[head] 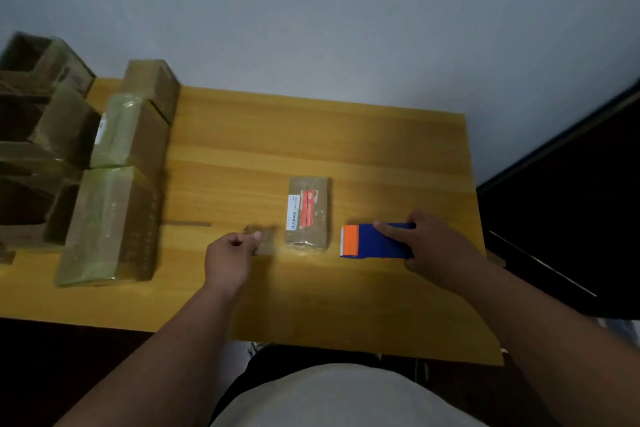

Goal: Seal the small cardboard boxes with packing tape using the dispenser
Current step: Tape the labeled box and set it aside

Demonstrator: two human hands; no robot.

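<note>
— What boxes were on the table (311, 135), and could you see inside any?

— One small cardboard box (308, 213) lay flat near the middle, closed, with a white label and a red strip on top. A row of taped boxes (117, 184) stood along the left side, glossy with tape and shut. Further left, a pile of larger cartons (31, 121) ran off the frame edge; a couple looked open-topped, but their insides were only dark and I could not tell what they held.

— Where was the dispenser?

— The blue tape dispenser (375, 240), with its orange end toward the small box, lay on the table just right of that box, apart from it. The right hand (433, 246) gripped it from the right, index finger stretched along the top, thumb underneath at the near side.

— And the other hand?

— The left hand (228, 256) had its fingers curled, thumb and forefinger pinching a brownish scrap (263, 239) just left of the small box. It was blurred; tape or cardboard, I could not say.

— Anything else unclear?

— The label print was too small to read, and the left boxes were smeared by motion blur.
</note>
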